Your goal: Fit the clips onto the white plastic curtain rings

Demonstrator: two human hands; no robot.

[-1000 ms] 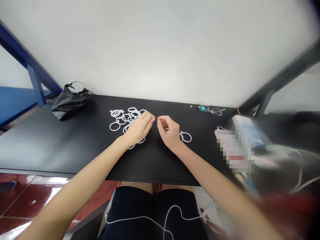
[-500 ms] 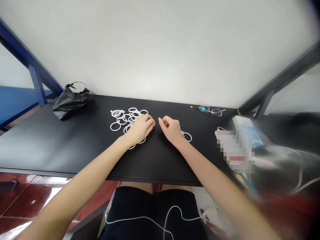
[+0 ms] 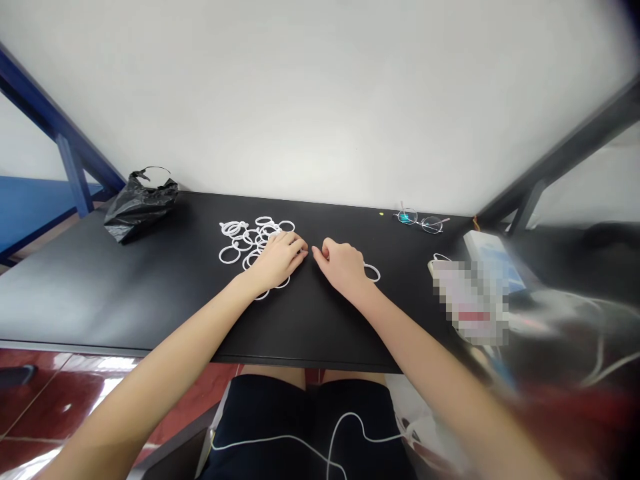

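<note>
From where I sit, a black bag point(image 3: 143, 210) is at ten o'clock on the worktop point(image 3: 310, 320). A messy bunch of white rings point(image 3: 251, 242) is at eleven. My left grip point(image 3: 280, 257) is over its three-o'clock side, fingers bent; I can't tell if it holds anything. My right grip point(image 3: 345, 267), just past twelve, is curled up, and I can't tell what's inside. Another white ring point(image 3: 379, 271) pokes out beside it at one o'clock, with glasses point(image 3: 419, 222) farther back.

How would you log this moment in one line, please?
left hand: over white rings | right hand: curled beside a white ring | eyeglasses: near wall | black plastic bag: left
</note>
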